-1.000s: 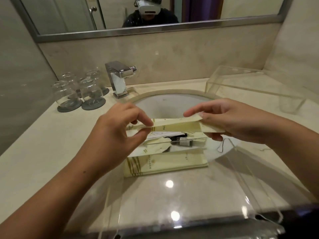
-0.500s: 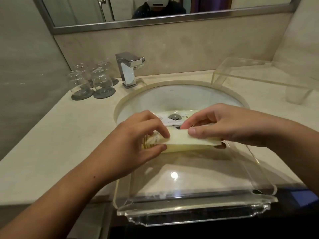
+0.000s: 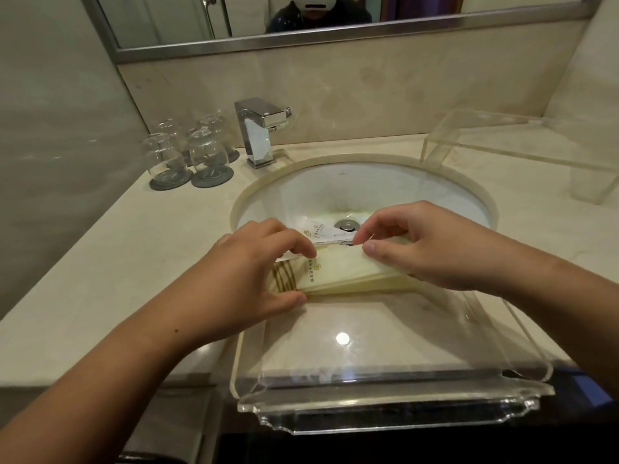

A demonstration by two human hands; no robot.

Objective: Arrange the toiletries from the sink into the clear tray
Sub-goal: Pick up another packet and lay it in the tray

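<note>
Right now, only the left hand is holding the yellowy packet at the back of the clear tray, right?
No. Both hands hold it: the left hand grips one end of the yellowy packet and the right hand pinches the other, at the back of the clear tray. The head view shows this.

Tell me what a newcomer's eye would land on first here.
The hands dominate the centre: the left hand and right hand grip a stack of cream packets from either end, at the far end of the clear tray on the counter's front edge. Just behind, a white packet lies in the sink near the drain. Upturned glasses stand left of the faucet.
</note>
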